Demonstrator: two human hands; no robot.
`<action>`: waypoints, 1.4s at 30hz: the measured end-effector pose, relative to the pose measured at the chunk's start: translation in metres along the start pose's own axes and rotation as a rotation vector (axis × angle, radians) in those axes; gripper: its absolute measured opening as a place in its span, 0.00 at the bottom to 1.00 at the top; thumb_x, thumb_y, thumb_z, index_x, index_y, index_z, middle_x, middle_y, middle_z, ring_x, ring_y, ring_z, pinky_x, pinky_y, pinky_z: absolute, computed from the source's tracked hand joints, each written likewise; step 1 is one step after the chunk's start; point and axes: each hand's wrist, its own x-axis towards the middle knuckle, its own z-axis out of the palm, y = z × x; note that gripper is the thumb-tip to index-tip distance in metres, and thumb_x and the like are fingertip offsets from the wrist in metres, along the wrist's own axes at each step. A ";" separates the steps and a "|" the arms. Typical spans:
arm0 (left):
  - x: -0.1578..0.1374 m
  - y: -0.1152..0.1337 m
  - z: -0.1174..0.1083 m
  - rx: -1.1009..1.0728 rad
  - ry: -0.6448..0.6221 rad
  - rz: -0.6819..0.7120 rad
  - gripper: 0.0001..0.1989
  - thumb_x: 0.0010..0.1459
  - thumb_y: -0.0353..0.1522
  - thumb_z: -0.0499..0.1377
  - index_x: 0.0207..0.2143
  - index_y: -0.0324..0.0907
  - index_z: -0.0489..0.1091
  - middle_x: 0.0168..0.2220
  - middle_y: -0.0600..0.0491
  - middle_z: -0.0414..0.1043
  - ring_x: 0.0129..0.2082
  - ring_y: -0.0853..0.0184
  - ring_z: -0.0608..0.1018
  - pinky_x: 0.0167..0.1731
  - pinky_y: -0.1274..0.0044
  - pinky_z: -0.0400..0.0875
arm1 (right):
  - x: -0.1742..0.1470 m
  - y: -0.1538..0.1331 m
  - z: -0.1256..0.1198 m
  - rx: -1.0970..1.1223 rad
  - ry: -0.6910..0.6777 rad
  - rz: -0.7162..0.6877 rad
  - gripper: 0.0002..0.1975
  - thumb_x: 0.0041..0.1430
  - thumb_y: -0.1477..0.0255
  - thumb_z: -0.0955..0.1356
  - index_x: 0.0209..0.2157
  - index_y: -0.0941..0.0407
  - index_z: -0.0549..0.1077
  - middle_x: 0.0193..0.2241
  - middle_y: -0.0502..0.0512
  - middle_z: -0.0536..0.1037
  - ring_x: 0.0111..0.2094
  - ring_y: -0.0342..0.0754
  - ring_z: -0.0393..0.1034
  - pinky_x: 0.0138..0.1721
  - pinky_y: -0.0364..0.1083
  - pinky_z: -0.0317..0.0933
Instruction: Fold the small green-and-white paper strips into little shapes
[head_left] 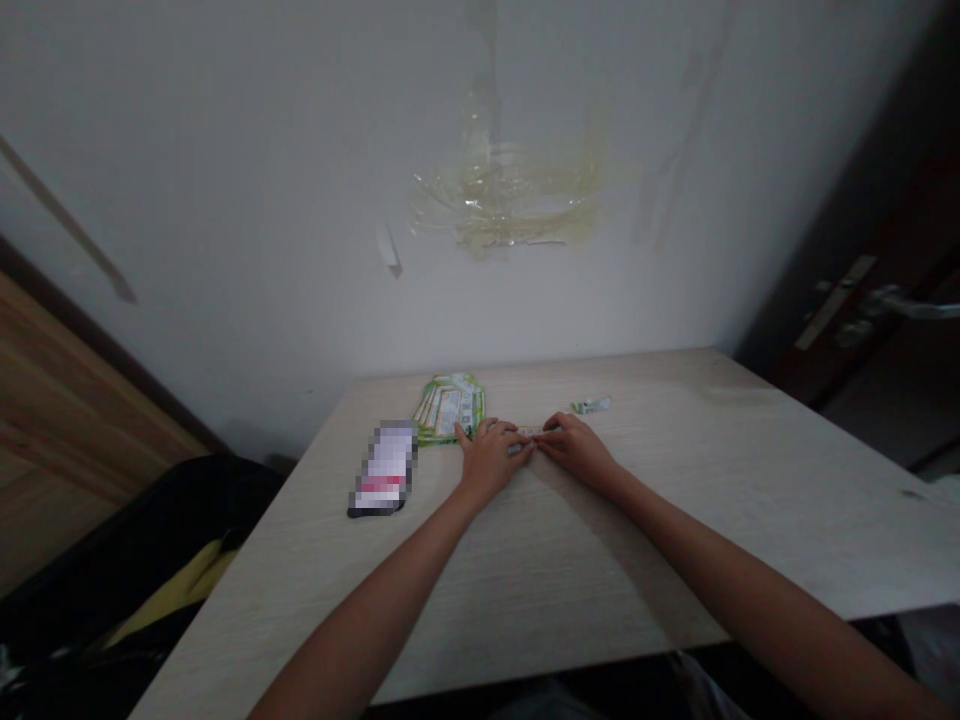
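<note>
Bare forearms (409, 585) lie nearest; beyond, toward 12 o'clock, left hand (491, 460) and right hand (577, 447) appear to pinch 1 small strip (532, 431) between them. Step judged: fingertip handling; the next move calls for steady pinching.

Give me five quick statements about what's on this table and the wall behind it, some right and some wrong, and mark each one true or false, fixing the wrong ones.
1. The green packets on the table lie nearer the wall than the phone does. True.
2. The phone lies to the right of both hands. False: it lies to the left of the left hand.
3. The left hand and the right hand are close together over the table. True.
4. A green-and-white scrap lies on top of the phone. False: the scrap lies on the table, just beyond the right hand.
5. Yellowish tape is stuck to the wall. True.
</note>
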 end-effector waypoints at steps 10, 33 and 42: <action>0.005 -0.003 -0.001 0.019 -0.031 0.032 0.11 0.59 0.47 0.60 0.41 0.58 0.76 0.51 0.57 0.73 0.60 0.53 0.63 0.57 0.35 0.31 | 0.001 0.007 0.006 0.049 0.018 -0.012 0.09 0.62 0.67 0.69 0.41 0.50 0.82 0.41 0.58 0.75 0.42 0.49 0.70 0.46 0.48 0.64; 0.004 -0.005 0.000 0.032 -0.015 0.072 0.11 0.62 0.46 0.57 0.40 0.56 0.77 0.51 0.57 0.74 0.60 0.56 0.64 0.59 0.38 0.27 | 0.002 0.007 0.003 0.074 -0.007 0.003 0.11 0.63 0.65 0.68 0.42 0.51 0.82 0.42 0.59 0.75 0.44 0.51 0.70 0.48 0.49 0.63; 0.005 -0.007 0.001 0.004 -0.048 0.029 0.11 0.59 0.48 0.59 0.41 0.58 0.76 0.55 0.58 0.72 0.60 0.55 0.63 0.59 0.38 0.28 | 0.001 0.009 0.004 0.076 -0.013 0.009 0.11 0.63 0.64 0.68 0.44 0.49 0.81 0.42 0.59 0.74 0.44 0.51 0.70 0.48 0.49 0.64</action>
